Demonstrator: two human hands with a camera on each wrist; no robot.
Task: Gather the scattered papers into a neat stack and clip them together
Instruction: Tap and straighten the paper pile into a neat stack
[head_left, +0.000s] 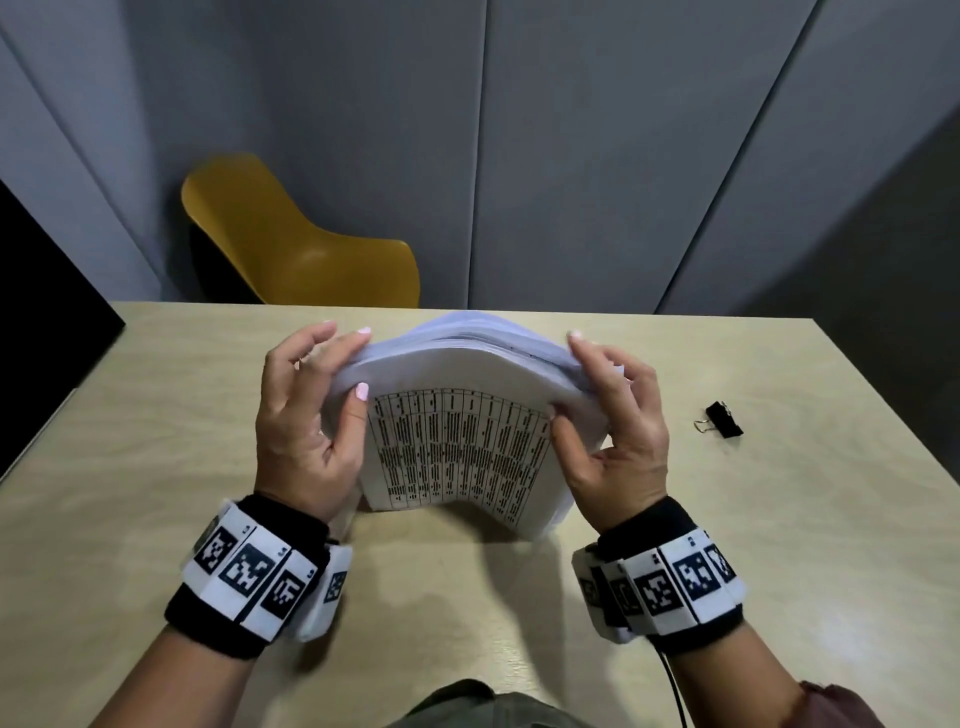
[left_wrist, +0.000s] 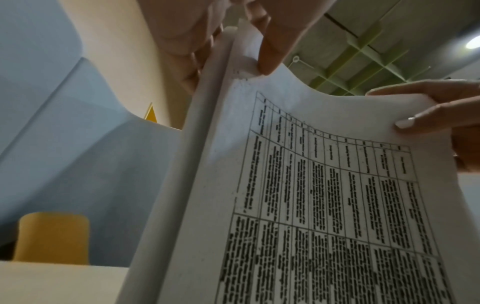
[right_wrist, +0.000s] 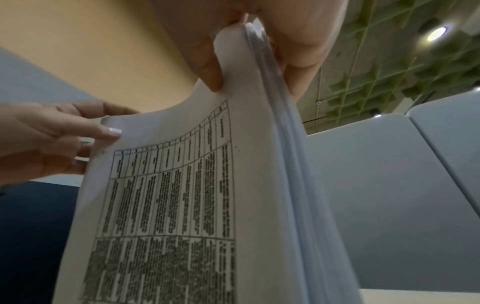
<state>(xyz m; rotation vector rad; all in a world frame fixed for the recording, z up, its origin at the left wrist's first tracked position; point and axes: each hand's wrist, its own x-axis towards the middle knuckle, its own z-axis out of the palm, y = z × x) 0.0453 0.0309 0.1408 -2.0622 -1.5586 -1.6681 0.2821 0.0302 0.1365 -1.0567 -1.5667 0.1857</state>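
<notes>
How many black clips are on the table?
1. The binder clip lies on the table, to the right of the right hand, apart from the stack of papers. Others may be hidden behind the papers.

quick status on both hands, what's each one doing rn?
Left hand: grips the left edge of the paper stack, thumb on the printed front sheet.
Right hand: grips the stack's right edge the same way.
</notes>
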